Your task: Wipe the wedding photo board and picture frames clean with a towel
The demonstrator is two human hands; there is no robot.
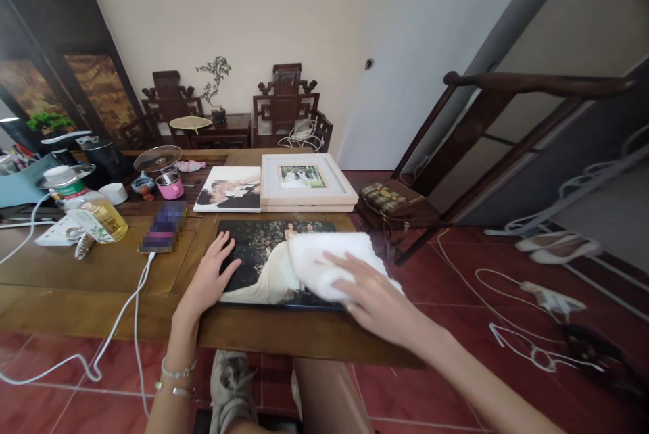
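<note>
A glossy photo panel (258, 272) lies flat near the front edge of the wooden table, showing a figure in a long pale dress against dark foliage. My left hand (213, 274) rests on its left edge, fingers spread and holding nothing. Over the panel's right half lies a fluffy white cloth (349, 251). My right hand (372, 295) presses on that cloth, with part of it bunched under the fingers. The cloth hides the right part of the picture.
Behind the panel are a white-framed picture (309, 201) and a smaller photo board (218, 190). To the left lie a phone (163, 228) on a white cable, an oil bottle (104, 214) and a pink cup (170, 185). A wooden chair (456, 130) holding a plaid bag (382, 197) stands right.
</note>
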